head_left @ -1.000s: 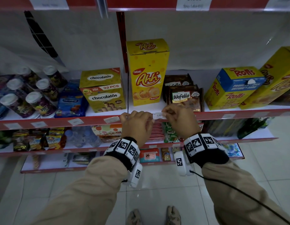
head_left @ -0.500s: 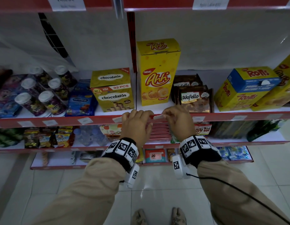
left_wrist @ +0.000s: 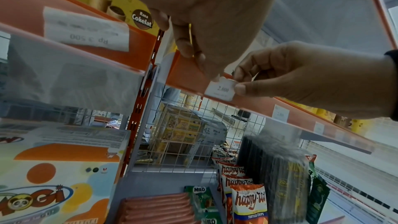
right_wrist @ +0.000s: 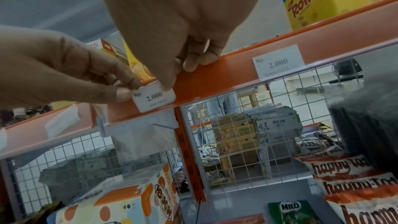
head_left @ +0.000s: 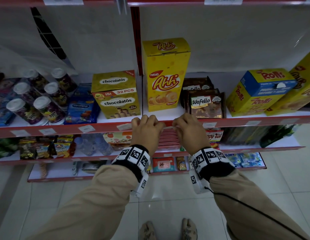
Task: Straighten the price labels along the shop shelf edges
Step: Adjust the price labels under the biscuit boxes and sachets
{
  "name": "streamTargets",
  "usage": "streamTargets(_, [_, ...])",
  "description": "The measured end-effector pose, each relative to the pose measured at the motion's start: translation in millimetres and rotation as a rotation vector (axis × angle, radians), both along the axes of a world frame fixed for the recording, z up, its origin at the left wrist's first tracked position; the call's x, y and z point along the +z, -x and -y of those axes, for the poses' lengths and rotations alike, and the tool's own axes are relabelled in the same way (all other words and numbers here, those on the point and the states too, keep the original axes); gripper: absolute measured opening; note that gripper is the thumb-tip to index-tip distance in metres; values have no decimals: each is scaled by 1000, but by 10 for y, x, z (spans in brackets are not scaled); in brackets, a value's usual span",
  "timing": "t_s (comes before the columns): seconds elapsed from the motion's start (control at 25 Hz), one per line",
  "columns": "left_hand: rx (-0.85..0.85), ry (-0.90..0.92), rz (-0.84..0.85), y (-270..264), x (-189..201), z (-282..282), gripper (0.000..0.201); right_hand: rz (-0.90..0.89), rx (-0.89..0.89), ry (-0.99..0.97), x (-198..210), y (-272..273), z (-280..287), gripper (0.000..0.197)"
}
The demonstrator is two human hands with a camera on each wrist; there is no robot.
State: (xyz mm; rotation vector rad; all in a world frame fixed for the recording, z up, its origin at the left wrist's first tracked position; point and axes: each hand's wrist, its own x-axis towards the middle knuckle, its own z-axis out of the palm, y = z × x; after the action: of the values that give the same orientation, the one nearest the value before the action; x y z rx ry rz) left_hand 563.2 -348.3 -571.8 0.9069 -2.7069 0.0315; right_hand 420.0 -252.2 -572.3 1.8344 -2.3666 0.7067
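Note:
A small white price label [head_left: 168, 126] reading 2.000 sits on the red shelf edge [head_left: 105, 127] below the yellow Ahh box [head_left: 165, 75]. My left hand [head_left: 149, 127] pinches its left end and my right hand [head_left: 186, 128] pinches its right end. In the right wrist view the label [right_wrist: 154, 98] lies slightly tilted, with the left hand's fingertips [right_wrist: 122, 94] on its left end and my right thumb pressing its top. In the left wrist view the label [left_wrist: 219, 89] is held between the left hand's fingers from above and the right hand [left_wrist: 301, 77].
More labels line the same edge: two tilted ones [head_left: 86, 128] [head_left: 123, 126] to the left, one [head_left: 209, 125] to the right. Chocolatos [head_left: 116, 94], Wafello [head_left: 207, 104] and Rolls [head_left: 258, 90] packs stand on the shelf. Snack packs fill the shelf below [head_left: 237, 147].
Both hands keep hold of the same label. Against the Ahh box they have shifted a little to the left along the shelf edge, and the head view has shifted slightly.

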Motion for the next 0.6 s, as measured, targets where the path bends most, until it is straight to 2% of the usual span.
streamTargets(0.6, [3, 54, -30, -44, -24, 27, 15, -52, -39, -28, -22, -13, -9, 8])
